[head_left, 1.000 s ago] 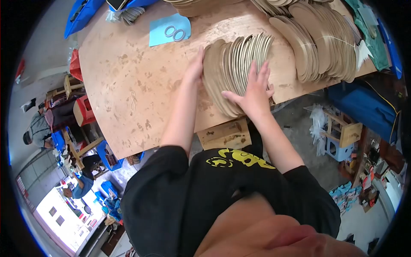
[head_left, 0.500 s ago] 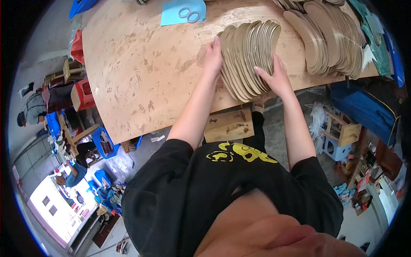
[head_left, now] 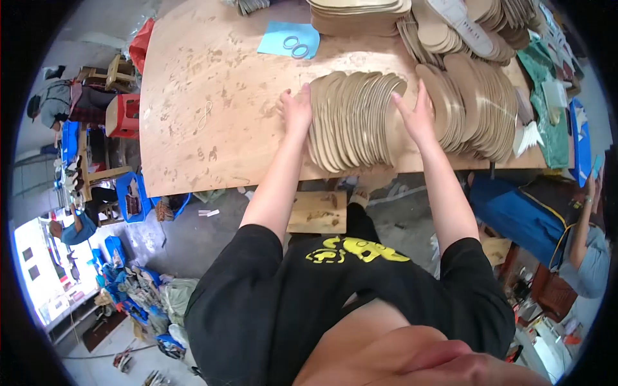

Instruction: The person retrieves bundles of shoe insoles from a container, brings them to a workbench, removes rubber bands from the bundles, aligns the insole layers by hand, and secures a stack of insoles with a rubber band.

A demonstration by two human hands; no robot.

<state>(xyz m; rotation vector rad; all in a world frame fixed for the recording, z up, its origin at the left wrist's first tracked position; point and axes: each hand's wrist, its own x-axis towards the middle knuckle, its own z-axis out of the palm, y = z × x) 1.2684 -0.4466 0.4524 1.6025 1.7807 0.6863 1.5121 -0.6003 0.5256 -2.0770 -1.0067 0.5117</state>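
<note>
A row of thin tan insoles [head_left: 354, 122], standing on edge and leaning together, sits near the table's front edge. Against its left end rests my left hand [head_left: 297, 110], fingers loosely apart. My right hand [head_left: 417, 117] is at the right end, thumb and fingers spread; its thumb is close to the last insole, and whether it touches I cannot tell. Just right of that hand stand bundles of similar insoles [head_left: 483, 109] bound with thin ties.
The wooden table [head_left: 212, 148] carries a blue sheet [head_left: 273, 40] with two tape rings [head_left: 299, 51]. More insole stacks [head_left: 357, 22] lie at the back. A wooden stool [head_left: 317, 212] stands below the front edge. Co-workers are at the far left [head_left: 80, 225] and right [head_left: 589, 251].
The insole row has gone from tilted between both hands to more upright and evenly spread. My hands have loosened and moved apart. The view has shifted, showing more of the table's back.
</note>
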